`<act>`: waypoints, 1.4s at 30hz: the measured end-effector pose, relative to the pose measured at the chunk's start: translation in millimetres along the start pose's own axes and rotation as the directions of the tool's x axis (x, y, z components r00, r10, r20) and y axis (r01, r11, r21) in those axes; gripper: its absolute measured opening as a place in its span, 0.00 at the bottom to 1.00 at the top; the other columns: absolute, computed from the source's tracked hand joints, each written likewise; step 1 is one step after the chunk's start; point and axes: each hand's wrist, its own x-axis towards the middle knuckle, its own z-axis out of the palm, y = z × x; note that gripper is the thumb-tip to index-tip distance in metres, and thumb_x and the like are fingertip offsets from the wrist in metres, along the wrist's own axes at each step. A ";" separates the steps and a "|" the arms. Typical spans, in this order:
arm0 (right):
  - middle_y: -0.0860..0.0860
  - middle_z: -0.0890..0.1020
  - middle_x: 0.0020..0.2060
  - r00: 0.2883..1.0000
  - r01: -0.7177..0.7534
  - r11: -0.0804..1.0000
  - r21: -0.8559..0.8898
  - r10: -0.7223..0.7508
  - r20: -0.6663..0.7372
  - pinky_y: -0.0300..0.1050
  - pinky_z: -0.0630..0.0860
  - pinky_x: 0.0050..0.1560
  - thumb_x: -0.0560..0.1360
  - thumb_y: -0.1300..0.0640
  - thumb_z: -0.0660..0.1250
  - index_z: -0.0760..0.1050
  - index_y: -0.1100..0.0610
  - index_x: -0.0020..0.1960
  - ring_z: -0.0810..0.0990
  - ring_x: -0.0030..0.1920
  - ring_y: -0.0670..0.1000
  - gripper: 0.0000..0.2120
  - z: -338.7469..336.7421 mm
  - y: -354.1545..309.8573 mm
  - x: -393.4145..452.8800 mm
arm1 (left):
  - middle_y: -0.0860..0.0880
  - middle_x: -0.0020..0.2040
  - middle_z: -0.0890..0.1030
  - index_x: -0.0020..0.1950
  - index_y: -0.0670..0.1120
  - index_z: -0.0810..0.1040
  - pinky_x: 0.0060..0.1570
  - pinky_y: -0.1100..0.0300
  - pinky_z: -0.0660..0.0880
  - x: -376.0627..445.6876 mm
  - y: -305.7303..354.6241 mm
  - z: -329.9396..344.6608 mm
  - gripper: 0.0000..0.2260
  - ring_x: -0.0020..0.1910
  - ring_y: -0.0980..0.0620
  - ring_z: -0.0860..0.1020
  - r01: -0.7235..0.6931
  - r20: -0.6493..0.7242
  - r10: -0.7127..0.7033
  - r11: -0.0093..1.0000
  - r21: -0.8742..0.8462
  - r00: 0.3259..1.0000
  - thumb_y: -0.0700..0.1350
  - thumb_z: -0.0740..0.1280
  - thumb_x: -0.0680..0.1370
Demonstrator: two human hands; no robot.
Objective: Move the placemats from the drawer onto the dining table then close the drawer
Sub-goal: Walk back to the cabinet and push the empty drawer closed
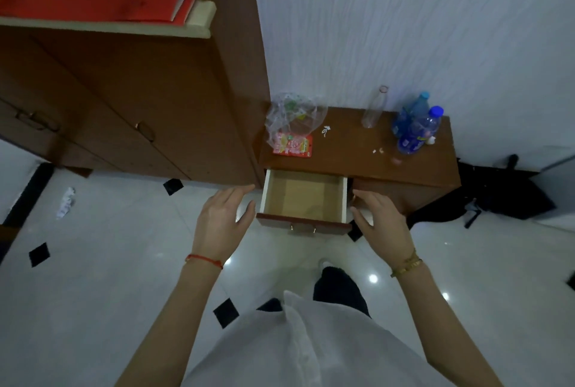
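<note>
The drawer [304, 200] stands pulled out of the low bench [357, 153], bare inside, no placemats in view. Left hand [222, 218] and right hand [381, 220] hover either side of its near front, fingers relaxed, gripping nothing, seemingly placed to push it closed.

Bare forearms; red string bracelet [204, 260] on left wrist, gold bracelet [406, 265] on right; white top [311, 352], dark trousers [339, 290].
</note>
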 end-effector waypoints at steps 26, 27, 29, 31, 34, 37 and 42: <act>0.57 0.80 0.57 0.998 -0.060 0.995 -0.076 0.060 0.008 0.55 0.77 0.59 0.75 0.61 0.69 0.75 0.62 0.62 0.78 0.58 0.56 0.16 265.2 166.7 -7.9 | 0.48 0.50 0.82 0.53 0.42 0.80 0.54 0.56 0.74 -13.2 -159.8 280.8 0.14 0.51 0.50 0.78 -0.131 0.113 0.129 0.991 0.017 0.985 0.51 0.62 0.77; 0.57 0.79 0.57 0.999 -0.046 0.996 -0.080 0.046 -0.004 0.56 0.76 0.60 0.76 0.60 0.69 0.75 0.63 0.62 0.77 0.59 0.56 0.16 282.9 178.6 -8.2 | 0.48 0.50 0.82 0.54 0.42 0.80 0.55 0.56 0.74 -16.8 -171.2 301.1 0.13 0.52 0.50 0.78 -0.151 0.113 0.148 0.988 0.017 0.983 0.50 0.63 0.77; 0.56 0.79 0.59 0.999 -0.012 0.996 -0.083 0.009 -0.036 0.55 0.74 0.63 0.76 0.59 0.69 0.75 0.62 0.62 0.76 0.61 0.55 0.16 313.7 200.5 -9.2 | 0.49 0.52 0.81 0.56 0.43 0.79 0.57 0.54 0.73 -22.5 -191.4 336.7 0.13 0.54 0.50 0.77 -0.187 0.096 0.185 0.982 0.009 0.978 0.49 0.65 0.77; 0.55 0.79 0.60 0.996 0.020 0.995 -0.098 -0.028 -0.079 0.53 0.73 0.65 0.76 0.59 0.69 0.76 0.62 0.62 0.76 0.62 0.54 0.16 337.8 217.9 -8.3 | 0.49 0.53 0.81 0.59 0.44 0.79 0.58 0.56 0.71 -25.8 -207.2 366.2 0.14 0.55 0.50 0.77 -0.222 0.064 0.221 0.975 0.012 0.973 0.48 0.66 0.76; 0.54 0.79 0.60 0.988 0.047 0.993 -0.113 -0.063 -0.140 0.49 0.72 0.65 0.76 0.58 0.69 0.76 0.62 0.62 0.75 0.62 0.53 0.16 365.3 239.5 -5.3 | 0.49 0.54 0.81 0.60 0.44 0.79 0.58 0.58 0.70 -29.2 -226.1 402.9 0.14 0.55 0.50 0.77 -0.265 0.020 0.264 0.964 0.019 0.964 0.47 0.67 0.75; 0.53 0.80 0.58 0.971 0.079 0.990 -0.113 -0.102 -0.217 0.49 0.73 0.63 0.77 0.58 0.67 0.77 0.61 0.60 0.77 0.61 0.52 0.13 385.8 252.1 -2.1 | 0.49 0.54 0.81 0.60 0.45 0.78 0.57 0.54 0.74 -29.0 -241.1 429.5 0.14 0.56 0.49 0.77 -0.282 -0.007 0.283 0.959 0.031 0.959 0.47 0.68 0.75; 0.54 0.81 0.56 0.935 0.102 0.989 -0.110 -0.133 -0.328 0.41 0.71 0.66 0.76 0.61 0.69 0.78 0.61 0.60 0.77 0.60 0.51 0.14 402.2 264.5 9.2 | 0.49 0.52 0.82 0.58 0.45 0.80 0.56 0.59 0.74 -27.3 -253.9 448.2 0.11 0.54 0.51 0.78 -0.300 -0.114 0.301 0.954 0.029 0.947 0.45 0.71 0.76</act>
